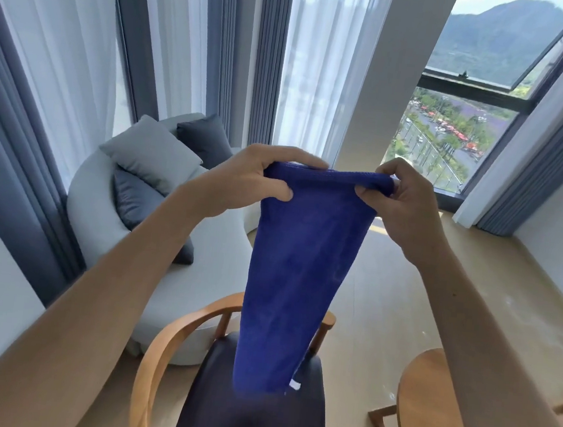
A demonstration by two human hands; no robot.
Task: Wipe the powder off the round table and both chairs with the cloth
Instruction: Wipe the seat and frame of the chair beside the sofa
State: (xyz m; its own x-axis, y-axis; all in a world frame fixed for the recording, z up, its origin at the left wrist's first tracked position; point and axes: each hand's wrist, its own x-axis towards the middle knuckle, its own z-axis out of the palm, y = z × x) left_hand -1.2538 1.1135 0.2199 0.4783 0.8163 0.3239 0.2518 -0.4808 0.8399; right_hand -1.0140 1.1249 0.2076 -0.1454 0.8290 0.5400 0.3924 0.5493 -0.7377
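A blue cloth (299, 266) hangs straight down in front of me. My left hand (242, 178) pinches its top left corner and my right hand (408, 208) pinches its top right corner, so the top edge is stretched between them. Below the cloth stands a wooden chair (164, 346) with a curved armrest and a dark seat (253, 417); the cloth's lower end hangs just over that seat. The round wooden table (425, 416) shows at the lower right, partly behind my right forearm. No powder is visible on the seat or table from here.
A white curved sofa (205, 275) with grey cushions (151, 156) sits behind the chair on the left. Tall windows with white and blue-grey curtains (44, 87) ring the room. Pale wooden floor (386, 292) lies between the chair and the window.
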